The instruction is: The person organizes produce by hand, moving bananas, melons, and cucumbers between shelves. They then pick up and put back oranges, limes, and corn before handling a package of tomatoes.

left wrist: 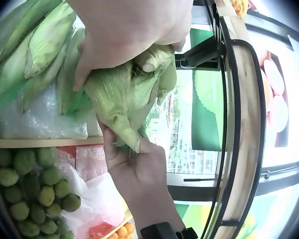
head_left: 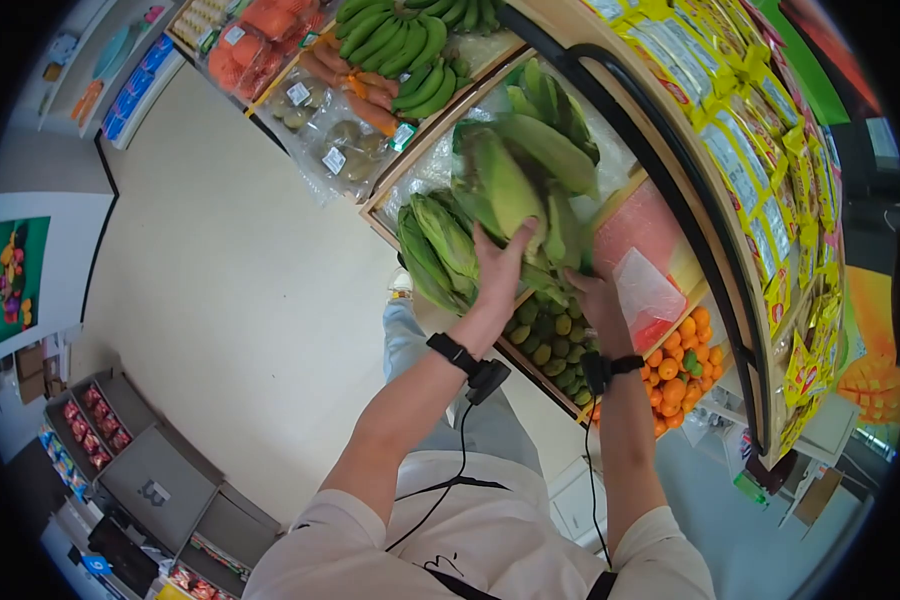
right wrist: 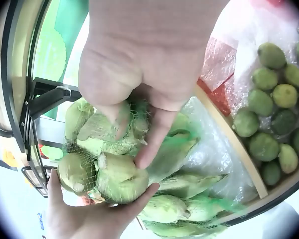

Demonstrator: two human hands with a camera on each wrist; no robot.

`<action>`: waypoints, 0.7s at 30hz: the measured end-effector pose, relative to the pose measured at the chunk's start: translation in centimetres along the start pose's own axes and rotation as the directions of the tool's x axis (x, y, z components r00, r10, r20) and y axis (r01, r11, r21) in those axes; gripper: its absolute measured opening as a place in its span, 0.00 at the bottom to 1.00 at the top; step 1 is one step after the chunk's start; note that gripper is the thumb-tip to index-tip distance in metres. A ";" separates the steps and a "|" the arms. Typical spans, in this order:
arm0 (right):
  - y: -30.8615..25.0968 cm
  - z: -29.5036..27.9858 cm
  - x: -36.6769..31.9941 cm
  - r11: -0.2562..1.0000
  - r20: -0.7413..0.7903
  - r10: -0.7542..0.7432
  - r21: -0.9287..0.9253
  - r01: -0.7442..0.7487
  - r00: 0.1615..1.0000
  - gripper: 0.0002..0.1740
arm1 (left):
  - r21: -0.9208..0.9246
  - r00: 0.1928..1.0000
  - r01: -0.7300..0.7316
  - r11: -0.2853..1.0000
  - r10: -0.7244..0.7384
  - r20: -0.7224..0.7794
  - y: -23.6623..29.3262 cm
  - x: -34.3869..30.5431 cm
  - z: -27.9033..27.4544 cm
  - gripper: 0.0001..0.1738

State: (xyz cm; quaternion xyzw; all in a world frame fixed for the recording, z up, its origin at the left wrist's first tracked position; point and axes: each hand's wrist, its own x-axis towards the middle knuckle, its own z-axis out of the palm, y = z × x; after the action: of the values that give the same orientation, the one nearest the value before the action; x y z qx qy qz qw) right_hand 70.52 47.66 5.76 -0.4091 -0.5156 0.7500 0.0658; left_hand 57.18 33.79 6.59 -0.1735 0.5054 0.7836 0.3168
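Both hands hold a green mesh bag of corn (head_left: 505, 185), its cobs still in their husks, above the produce stand. My left hand (head_left: 500, 270) grips the bag from the near left side, thumb and fingers spread round the husks. At the stem ends, my right hand (head_left: 595, 295) has its fingers curled into the netting, as the right wrist view shows close up. In that view the cut stalk ends (right wrist: 119, 174) face the camera, with the left hand (right wrist: 89, 214) beneath them. More corn in husks (head_left: 440, 240) lies in the bin just left of the bag.
Green round fruit (head_left: 550, 340) fills the bin nearest the body, with oranges (head_left: 685, 370) to its right. Green bananas (head_left: 395, 45) and bagged produce (head_left: 335, 140) lie further back. A black rail (head_left: 690, 190) runs along the right, before yellow snack packets (head_left: 760, 170).
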 end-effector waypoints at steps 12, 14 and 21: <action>2.2 2.2 4.1 0.989 0.133 0.147 -0.035 -0.143 0.980 0.26 | 0.650 0.990 0.011 0.760 0.083 -0.115 -1.7 2.2 -6.1 0.51; 1.4 3.7 3.6 0.989 0.112 0.097 0.099 -0.108 0.989 0.28 | 0.637 0.990 -0.020 0.771 0.105 -0.097 -2.9 2.5 -6.6 0.49; 3.2 2.4 5.8 0.984 0.054 0.166 0.053 -0.169 0.985 0.27 | 0.663 0.992 -0.090 0.744 0.123 -0.003 -4.7 3.2 -7.3 0.43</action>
State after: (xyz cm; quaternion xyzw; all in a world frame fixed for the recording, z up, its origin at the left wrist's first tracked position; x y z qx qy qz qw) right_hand 66.07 47.47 0.22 -0.4300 -0.4590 0.7774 0.0015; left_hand 57.57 29.56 -1.67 -0.0393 0.7661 0.5669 0.3004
